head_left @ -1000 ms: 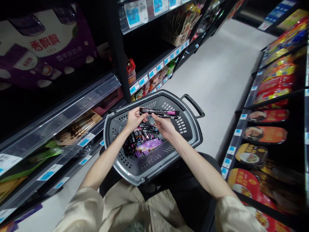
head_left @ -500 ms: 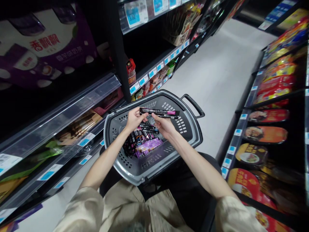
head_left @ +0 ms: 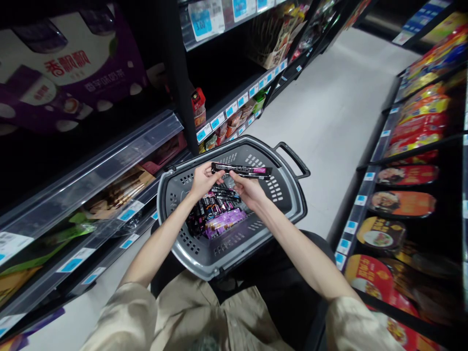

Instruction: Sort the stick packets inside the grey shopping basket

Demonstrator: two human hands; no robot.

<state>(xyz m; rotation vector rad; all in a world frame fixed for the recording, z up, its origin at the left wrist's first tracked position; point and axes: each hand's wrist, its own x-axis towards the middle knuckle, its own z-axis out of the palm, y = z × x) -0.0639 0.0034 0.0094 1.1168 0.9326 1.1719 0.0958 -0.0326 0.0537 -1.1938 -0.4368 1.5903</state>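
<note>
A long, thin black packet with a pink end (head_left: 245, 170) is held level over a grey shopping basket (head_left: 288, 195). My left hand (head_left: 202, 180) pinches the packet's left end. My right hand (head_left: 249, 190) grips it from below near the middle. Inside the basket lie several dark snack sticks (head_left: 210, 207) and a purple packet (head_left: 224, 220). The basket rests in front of my knees, its black handle (head_left: 292, 158) folded toward the aisle.
Store shelves with blue price tags (head_left: 219, 119) run along the left, with a purple and white drink carton (head_left: 69, 73) on an upper shelf. Red and yellow food bowls (head_left: 402, 202) fill the right-hand shelves. A pale floor aisle (head_left: 336, 107) stretches ahead.
</note>
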